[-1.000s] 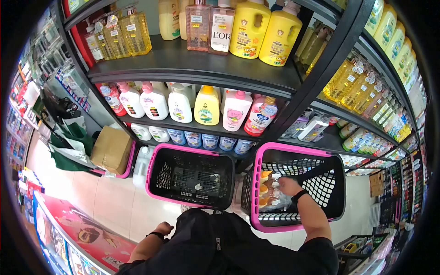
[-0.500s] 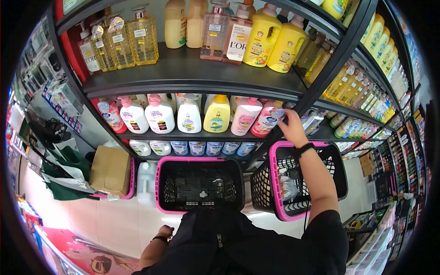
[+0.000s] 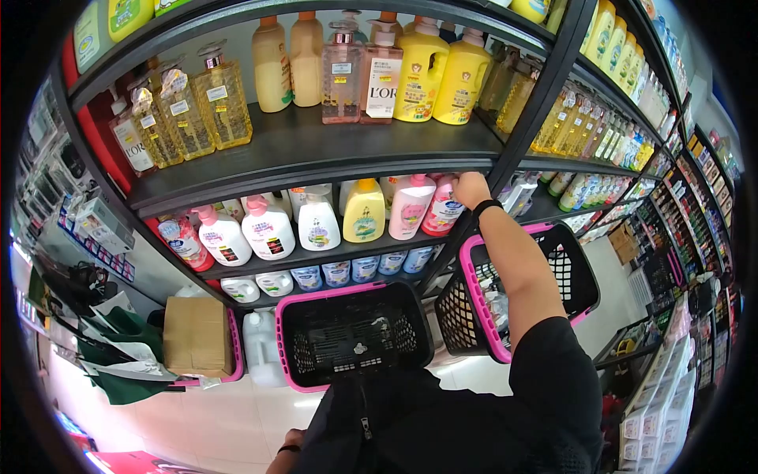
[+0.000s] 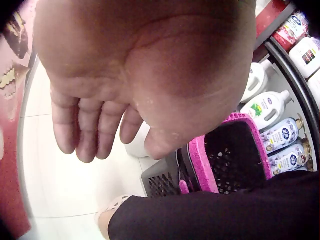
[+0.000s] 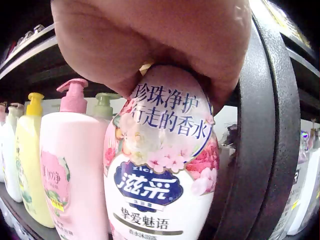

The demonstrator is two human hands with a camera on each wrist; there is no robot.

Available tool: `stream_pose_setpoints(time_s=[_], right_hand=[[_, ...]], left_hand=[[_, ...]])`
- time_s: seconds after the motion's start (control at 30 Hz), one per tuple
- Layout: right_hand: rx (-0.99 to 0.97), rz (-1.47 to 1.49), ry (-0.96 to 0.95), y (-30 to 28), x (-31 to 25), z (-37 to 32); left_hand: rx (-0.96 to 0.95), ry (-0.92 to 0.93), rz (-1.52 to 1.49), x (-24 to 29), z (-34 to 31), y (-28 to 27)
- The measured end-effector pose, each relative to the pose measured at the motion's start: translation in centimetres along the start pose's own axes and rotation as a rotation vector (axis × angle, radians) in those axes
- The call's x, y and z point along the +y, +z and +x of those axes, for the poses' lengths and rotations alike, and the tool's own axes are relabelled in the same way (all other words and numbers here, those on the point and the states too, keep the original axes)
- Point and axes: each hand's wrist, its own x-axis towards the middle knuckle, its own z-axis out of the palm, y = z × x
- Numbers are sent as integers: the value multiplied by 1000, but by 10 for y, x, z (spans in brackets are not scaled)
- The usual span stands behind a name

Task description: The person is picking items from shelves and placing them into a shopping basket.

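Note:
My right hand (image 3: 472,189) reaches to the right end of the middle shelf. In the right wrist view its fingers and thumb grip the top of a body wash bottle (image 5: 162,190), white with pink flowers and a blue label. The bottle stands upright beside a black shelf post (image 5: 255,125), and the hand hides its cap. Left of it is a pink pump bottle (image 5: 75,170). My left hand (image 4: 145,75) hangs low at my side, palm showing, fingers loosely bent and holding nothing.
A black basket with a pink rim (image 3: 283,340) sits on the floor before the shelf. Another basket (image 3: 472,292), with clear-wrapped items (image 3: 496,306) inside, stands to its right under my arm. A cardboard box (image 3: 197,336) and a white jug (image 3: 262,347) are at left.
My right hand has left the right basket, risen to the middle shelf and taken hold of the bottle's top. Amber-capped bottles showed in that basket earlier. The view has shifted; my left hand stays low.

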Motion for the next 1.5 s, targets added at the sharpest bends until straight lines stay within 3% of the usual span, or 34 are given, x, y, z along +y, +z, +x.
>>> stream_pose_setpoints(time_s=[0.1, 0.27, 0.4, 0.57, 0.6, 0.67, 0.73, 0.8, 0.87, 0.93, 1.03, 1.1, 1.17, 1.27, 1.37, 1.5], right_hand=[[-26, -37, -21, -17, -10, -7], [-116, -50, -53, -61, -30, -17], [-200, -2, -11, -63, -23, -18], [-226, -43, -29, -69, -19, -21], [-229, -38, -41, -73, -21, -27], [-226, -32, -75, -84, -27, -36], [-203, -7, -117, -101, -37, -46], [-170, 0, -168, -119, -46, -53], [-153, 35, -219, -150, -60, -64], [-142, 86, -233, -182, -75, -74], [-227, 364, -221, -227, -96, -98], [-320, 529, -161, -241, -112, -116], [-402, 617, -165, -244, -123, -131], [-415, 743, -126, -244, -138, -155], [-490, 694, -140, -245, -134, -165], [-601, 677, -94, -255, -117, -177]], left_hand=[[18, 156, 125, -4, 5, 5], [-14, 156, 87, -2, 12, 10], [-3, 232, 49, 26, 5, -2], [111, 609, 148, 70, -15, -26], [91, 547, 96, 76, -13, -30], [8, 262, -306, 91, -8, -35], [-3, 143, -581, 117, -11, -52], [131, 267, -579, 154, -30, -78], [193, 525, -316, 183, -24, -107], [220, 650, -446, 247, -70, -133], [57, 1003, -550, 354, -154, -170], [-237, 1096, -703, 391, -197, -181], [-355, 1319, -887, 416, -225, -177], [-365, 1300, -829, 403, -218, -169], [-514, 1239, -788, 397, -224, -167], [-508, 1259, -648, 408, -223, -159]])
